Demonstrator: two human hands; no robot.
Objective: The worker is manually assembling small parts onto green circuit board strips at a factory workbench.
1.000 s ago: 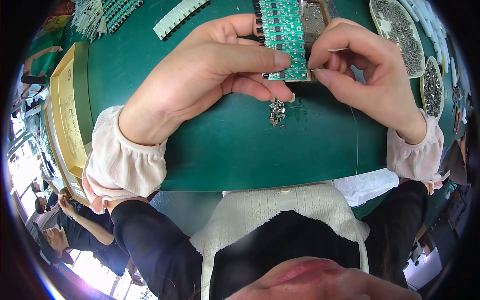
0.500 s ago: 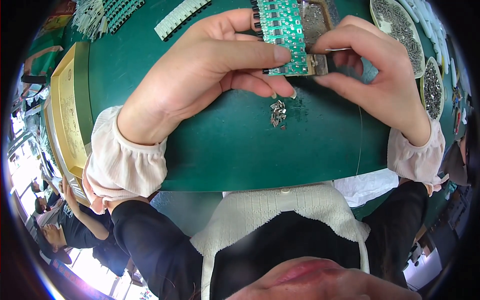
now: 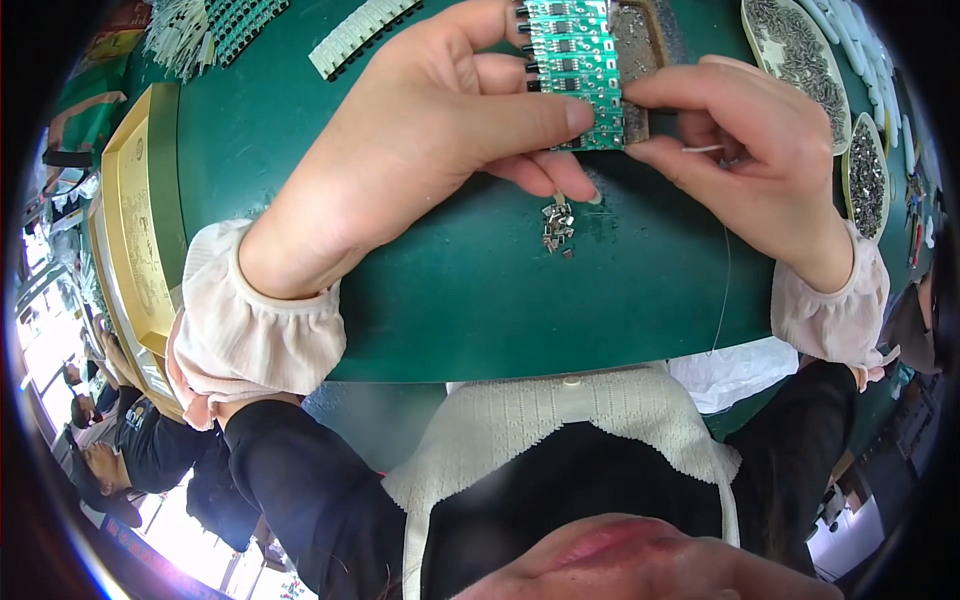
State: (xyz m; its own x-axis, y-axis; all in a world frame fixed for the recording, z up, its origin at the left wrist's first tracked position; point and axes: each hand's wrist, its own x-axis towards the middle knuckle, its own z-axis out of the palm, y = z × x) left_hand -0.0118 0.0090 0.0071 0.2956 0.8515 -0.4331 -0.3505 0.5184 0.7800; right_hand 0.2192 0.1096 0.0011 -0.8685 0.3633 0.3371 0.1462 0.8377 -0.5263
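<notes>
My left hand (image 3: 400, 150) grips a strip of green circuit boards (image 3: 575, 70), its thumb on top and fingers underneath. Black parts stick out along the strip's left side. My right hand (image 3: 750, 150) is at the strip's right edge, thumb and forefinger tips a little apart there; whether they pinch a small part is hidden. A thin silvery wire (image 3: 703, 149) passes through its curled fingers, and a fine strand hangs toward the table edge. Just below my left fingertips lies a small pile of shiny metal pieces (image 3: 557, 228) on the green table (image 3: 540, 320).
Behind the strip is a worn tray (image 3: 655, 40) with grey grit. Two dishes of small metal parts (image 3: 795, 60) (image 3: 864, 180) stand at the right. A yellow box (image 3: 140, 220) is at the left, more boards (image 3: 365, 35) at the back. Other people (image 3: 150, 440) sit at far left.
The strip and my left hand have shifted slightly right. A small metal-ended block seen between my right fingers at the strip's edge no longer shows; the wire there sits lower.
</notes>
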